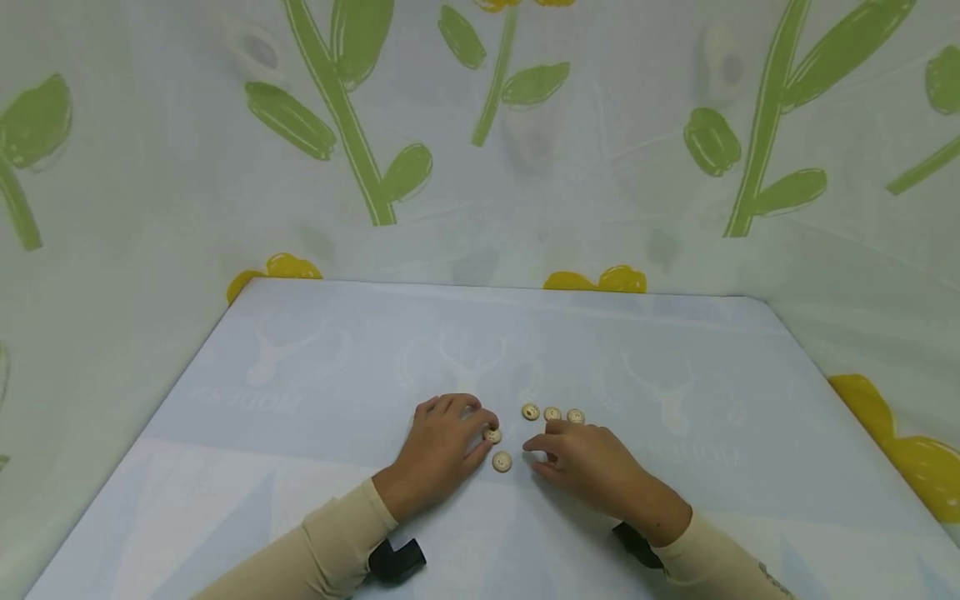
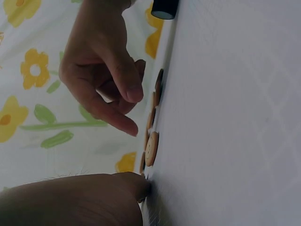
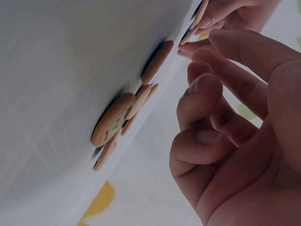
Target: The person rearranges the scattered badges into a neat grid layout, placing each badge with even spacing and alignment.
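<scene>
Several round, pale wooden buttons lie on the table. My left hand (image 1: 442,446) pinches one button (image 1: 492,435) between forefinger and thumb, low at the tabletop. Just nearer to me lies a second button (image 1: 502,461), beside the left thumb. Farther right, three more form a short row: a left button (image 1: 530,412), a middle button (image 1: 552,412) and a right button (image 1: 576,415). My right hand (image 1: 596,467) hovers in front of that row with loosely bent fingers and holds nothing. In the right wrist view, a button (image 3: 114,120) shows its carved face.
The table (image 1: 337,350) has a pale blue-and-white cover with faint deer-head prints. Behind it hangs a white cloth (image 1: 615,167) with green leaves and yellow flowers. Dark devices sit under both wrists, among them a black one (image 1: 397,561) at the left.
</scene>
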Tool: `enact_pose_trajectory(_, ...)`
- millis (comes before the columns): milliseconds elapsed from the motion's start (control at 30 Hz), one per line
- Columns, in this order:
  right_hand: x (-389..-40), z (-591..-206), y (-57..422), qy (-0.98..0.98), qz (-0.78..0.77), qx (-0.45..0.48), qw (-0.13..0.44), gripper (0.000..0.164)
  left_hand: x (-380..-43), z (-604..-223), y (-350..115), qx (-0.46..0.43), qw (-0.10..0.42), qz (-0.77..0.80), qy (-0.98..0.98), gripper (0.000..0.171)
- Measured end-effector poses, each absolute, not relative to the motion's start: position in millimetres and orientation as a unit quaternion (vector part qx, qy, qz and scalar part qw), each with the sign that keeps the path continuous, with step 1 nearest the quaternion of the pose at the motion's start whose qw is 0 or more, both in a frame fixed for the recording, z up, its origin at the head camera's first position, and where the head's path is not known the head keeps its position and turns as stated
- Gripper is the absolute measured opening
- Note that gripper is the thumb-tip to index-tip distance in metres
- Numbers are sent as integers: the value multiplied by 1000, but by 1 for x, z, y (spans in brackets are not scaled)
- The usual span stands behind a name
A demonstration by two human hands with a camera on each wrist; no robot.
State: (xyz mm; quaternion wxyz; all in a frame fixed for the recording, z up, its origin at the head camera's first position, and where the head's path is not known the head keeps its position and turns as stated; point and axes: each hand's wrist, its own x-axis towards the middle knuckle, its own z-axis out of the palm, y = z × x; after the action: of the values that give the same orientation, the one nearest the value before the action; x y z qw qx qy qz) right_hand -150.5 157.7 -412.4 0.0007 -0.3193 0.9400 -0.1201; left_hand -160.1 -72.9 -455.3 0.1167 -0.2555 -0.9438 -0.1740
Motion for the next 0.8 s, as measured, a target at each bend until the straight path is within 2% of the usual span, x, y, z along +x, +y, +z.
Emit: enact_pose_trajectory(800,-146,-412,150,929,-102,-352,49,25,-160,-453,-73,-254,105,-182,-944,14)
